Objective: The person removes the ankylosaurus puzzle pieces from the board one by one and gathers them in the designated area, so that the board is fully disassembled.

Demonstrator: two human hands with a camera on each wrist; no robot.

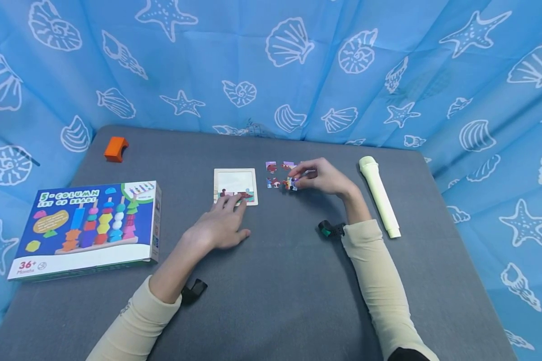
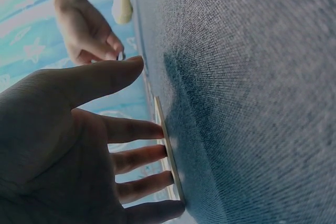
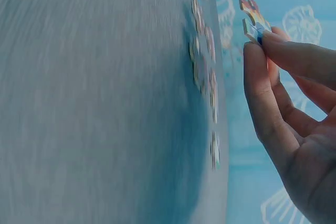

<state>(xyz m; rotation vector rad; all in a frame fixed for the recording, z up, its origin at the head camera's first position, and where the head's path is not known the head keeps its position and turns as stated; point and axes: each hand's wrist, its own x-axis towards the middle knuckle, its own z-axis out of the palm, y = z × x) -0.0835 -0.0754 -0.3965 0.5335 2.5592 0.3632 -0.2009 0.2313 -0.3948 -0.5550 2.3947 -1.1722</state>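
A square puzzle frame (image 1: 235, 171) lies on the grey table, with picture pieces along its lower part. My left hand (image 1: 219, 224) rests its straight fingertips on the frame's near edge; the left wrist view shows them along the thin board (image 2: 169, 148). My right hand (image 1: 322, 176) pinches a colourful puzzle piece between thumb and fingers. In the right wrist view this piece (image 3: 254, 19) is raised off the table. Loose pieces (image 1: 271, 167) lie right of the frame, below and beside my right hand, which hides some of them.
A bead set box (image 1: 90, 225) lies at the left, with an orange arched block (image 1: 116, 149) behind it. At the right lies a pale yellow tube (image 1: 380, 196). Behind the table's far edge hangs a blue shell-patterned curtain (image 1: 262, 60).
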